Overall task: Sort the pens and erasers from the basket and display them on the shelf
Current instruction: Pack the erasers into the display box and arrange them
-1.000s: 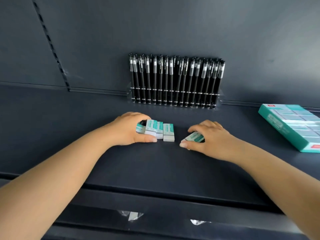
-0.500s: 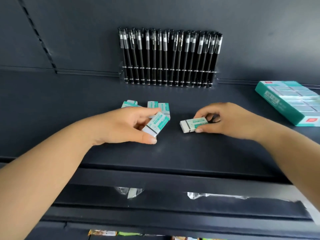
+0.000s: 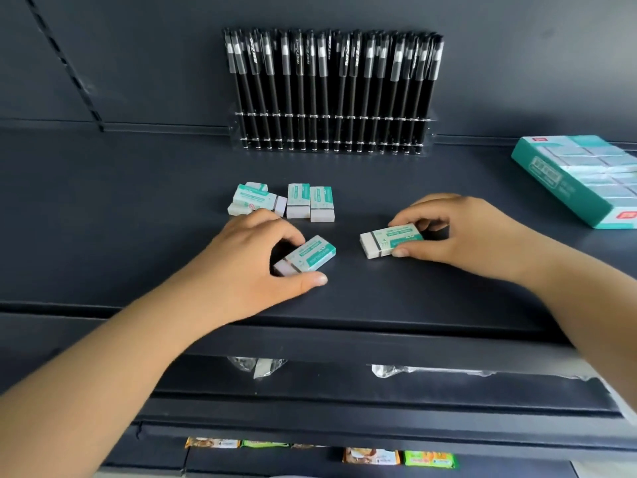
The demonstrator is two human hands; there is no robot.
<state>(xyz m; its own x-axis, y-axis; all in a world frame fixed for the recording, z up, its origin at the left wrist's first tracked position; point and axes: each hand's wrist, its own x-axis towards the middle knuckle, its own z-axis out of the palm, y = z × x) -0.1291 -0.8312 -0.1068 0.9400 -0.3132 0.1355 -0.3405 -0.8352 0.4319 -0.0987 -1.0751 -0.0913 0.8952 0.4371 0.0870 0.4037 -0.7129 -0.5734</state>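
Since each hand is only pinching an eraser by its long edges, that's where I'd expect trouble first. The left hand (image 3: 248,267) has its thumb on the near side and its fingers curled over the far side of one eraser (image 3: 305,256), which sits at an angle on the shelf (image 3: 138,208). The right hand (image 3: 465,236) holds the other eraser (image 3: 391,240) the same way, lying almost crosswise. The sleeves look slick, so a loose pinch could let one skid or twist instead of lining up.

Further out, the loose erasers (image 3: 282,201) behind are half stacked on the left, and a knuckle bump would probably topple them. The pens (image 3: 332,94) stand in a rack against the back wall, well apart, so they're likely safe. The teal box (image 3: 579,177) is off to the right.
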